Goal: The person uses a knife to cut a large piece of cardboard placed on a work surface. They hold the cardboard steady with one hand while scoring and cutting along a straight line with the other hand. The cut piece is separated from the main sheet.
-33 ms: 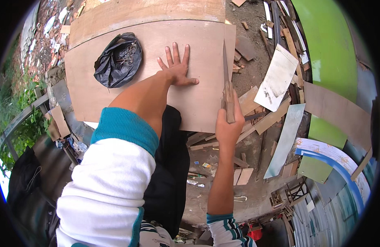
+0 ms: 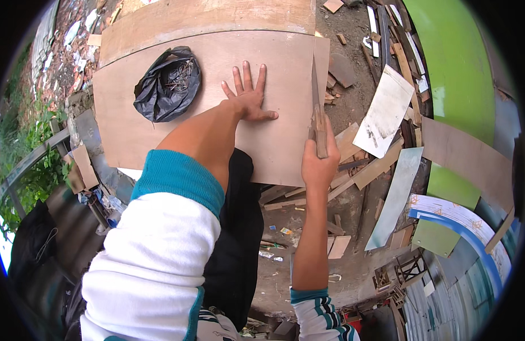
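Nothing has shifted since the earlier frame: both hands, saw and bag lie as they did.

Item: plywood sheet (image 2: 160,113), light brown, carried on a second board beneath; far edge at top of view, near edge toward the person.

Left hand (image 2: 250,98): open, palm down, fingers spread, pressed flat on the sheet right of its middle, pinning it.

Right hand (image 2: 319,162): closed around the wooden handle of a handsaw (image 2: 316,108), at the sheet's near right corner.

Handsaw: blade standing on edge in the sheet, long axis running from near edge toward far edge, parallel to and just inside the right edge. A narrow strip of sheet lies to the blade's right. Blade lies directly ahead of the gripping hand, to the right of the flat left hand, near it but apart.

Black plastic bag (image 2: 167,82): crumpled, open-mouthed, holding what appear to be nails, near the sheet's far left corner, well apart from both hands.

Surroundings: offcuts (image 2: 382,113) scattered on the ground at right.
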A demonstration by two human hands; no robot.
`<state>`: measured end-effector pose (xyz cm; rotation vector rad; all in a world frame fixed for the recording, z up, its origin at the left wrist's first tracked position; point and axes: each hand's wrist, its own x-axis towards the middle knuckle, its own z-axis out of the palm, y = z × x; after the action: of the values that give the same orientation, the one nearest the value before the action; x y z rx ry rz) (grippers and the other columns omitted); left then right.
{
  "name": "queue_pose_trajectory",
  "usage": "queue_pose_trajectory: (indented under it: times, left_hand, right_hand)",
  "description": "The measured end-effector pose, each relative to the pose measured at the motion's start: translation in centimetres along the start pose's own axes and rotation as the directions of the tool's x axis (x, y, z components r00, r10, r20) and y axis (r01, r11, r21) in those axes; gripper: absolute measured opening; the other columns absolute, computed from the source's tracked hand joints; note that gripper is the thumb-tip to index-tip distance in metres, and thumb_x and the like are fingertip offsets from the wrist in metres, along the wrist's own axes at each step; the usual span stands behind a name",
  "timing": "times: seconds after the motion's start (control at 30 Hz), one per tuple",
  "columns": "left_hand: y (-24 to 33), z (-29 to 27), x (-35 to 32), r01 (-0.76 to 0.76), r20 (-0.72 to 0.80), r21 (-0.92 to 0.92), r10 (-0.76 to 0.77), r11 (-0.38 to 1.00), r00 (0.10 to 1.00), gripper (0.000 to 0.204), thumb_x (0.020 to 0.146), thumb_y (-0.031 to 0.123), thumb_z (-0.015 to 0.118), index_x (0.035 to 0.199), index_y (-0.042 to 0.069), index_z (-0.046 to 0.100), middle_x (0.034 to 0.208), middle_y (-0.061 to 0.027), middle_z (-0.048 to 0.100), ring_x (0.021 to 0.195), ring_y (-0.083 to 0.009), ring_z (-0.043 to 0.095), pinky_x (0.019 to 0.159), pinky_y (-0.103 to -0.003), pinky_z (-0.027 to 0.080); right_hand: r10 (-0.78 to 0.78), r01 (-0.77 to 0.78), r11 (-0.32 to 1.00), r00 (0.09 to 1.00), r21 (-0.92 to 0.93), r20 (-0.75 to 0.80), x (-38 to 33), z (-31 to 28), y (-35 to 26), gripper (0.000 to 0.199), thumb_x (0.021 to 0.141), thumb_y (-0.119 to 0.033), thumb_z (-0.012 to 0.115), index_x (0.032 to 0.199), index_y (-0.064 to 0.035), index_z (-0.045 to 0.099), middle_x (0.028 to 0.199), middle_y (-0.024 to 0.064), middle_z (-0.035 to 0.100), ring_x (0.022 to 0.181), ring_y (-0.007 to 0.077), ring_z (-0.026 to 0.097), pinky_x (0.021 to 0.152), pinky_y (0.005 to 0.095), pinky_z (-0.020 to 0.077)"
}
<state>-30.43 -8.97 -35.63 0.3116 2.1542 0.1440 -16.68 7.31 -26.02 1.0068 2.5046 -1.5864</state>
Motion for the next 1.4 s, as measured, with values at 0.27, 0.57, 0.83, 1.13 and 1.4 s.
queue_pose_trajectory:
  times: [0.27, 0.57, 0.83, 1.13, 1.4]
  left_hand:
    - [-0.8, -0.4, 0.1, 0.005, -0.006, -0.012, -0.005, 1.0, 1.0, 0.143, 0.072, 0.072, 0.074, 0.155, 0.018, -0.028, 0.155, -0.0335, -0.033, 0.141, -0.0558, -0.032, 0.105, -0.081, -0.004]
    - [-1.0, 0.4, 0.4, -0.001, -0.028, -0.015, 0.001, 1.0, 1.0, 0.143, 0.071, 0.074, 0.073, 0.155, 0.018, -0.028, 0.155, -0.034, -0.033, 0.141, -0.056, -0.032, 0.103, -0.082, -0.004]
    - [-1.3, 1.1, 1.2, -0.033, -0.088, 0.025, 0.035, 0.999, 0.995, 0.146, 0.066, 0.079, 0.073, 0.156, 0.02, -0.026, 0.156, -0.0328, -0.032, 0.142, -0.0553, -0.031, 0.103, -0.081, -0.005]
    - [-1.3, 0.6, 0.5, 0.012, -0.063, 0.029, -0.01, 1.0, 0.998, 0.145, 0.068, 0.078, 0.072, 0.156, 0.02, -0.027, 0.155, -0.0333, -0.033, 0.142, -0.055, -0.032, 0.104, -0.081, -0.004]
    - [-0.7, 0.1, 0.6, 0.024, -0.045, 0.026, -0.023, 0.999, 0.999, 0.148, 0.068, 0.077, 0.074, 0.154, 0.017, -0.03, 0.154, -0.0344, -0.034, 0.142, -0.0548, -0.032, 0.105, -0.08, -0.003]
  right_hand:
    - [0.079, -0.078, 0.997, 0.993, -0.009, 0.093, -0.4, -0.5, -4.3, 0.059, 0.083, 0.0, 0.055, 0.141, 0.0051, 0.051, 0.127, 0.0254, 0.065, 0.116, 0.0306, 0.066, 0.099, 0.0378, 0.0488]
    - [0.022, -0.019, 0.999, 0.999, -0.049, 0.047, -3.2, -0.5, -4.3, 0.063, 0.08, -0.001, 0.055, 0.143, 0.0036, 0.049, 0.112, 0.0299, 0.068, 0.094, 0.0334, 0.073, 0.082, 0.0381, 0.0557]
    - [0.003, -0.003, 0.996, 1.0, 0.092, 0.003, -4.8, -2.8, -1.7, 0.062, 0.081, -0.002, 0.056, 0.142, 0.0013, 0.052, 0.119, 0.0262, 0.069, 0.097, 0.0332, 0.073, 0.083, 0.0387, 0.0554]
    - [0.02, -0.017, 0.991, 1.0, 0.131, -0.019, -3.8, -1.9, -0.9, 0.058, 0.081, -0.001, 0.055, 0.138, 0.0018, 0.056, 0.11, 0.0244, 0.072, 0.093, 0.0253, 0.072, 0.084, 0.0351, 0.0546]
    - [-0.04, 0.047, 0.994, 0.997, 0.101, -0.071, 5.5, 3.5, 0.1, 0.05, 0.082, -0.013, 0.061, 0.129, 0.0036, 0.062, 0.109, 0.0282, 0.07, 0.102, 0.038, 0.07, 0.088, 0.0433, 0.0534]
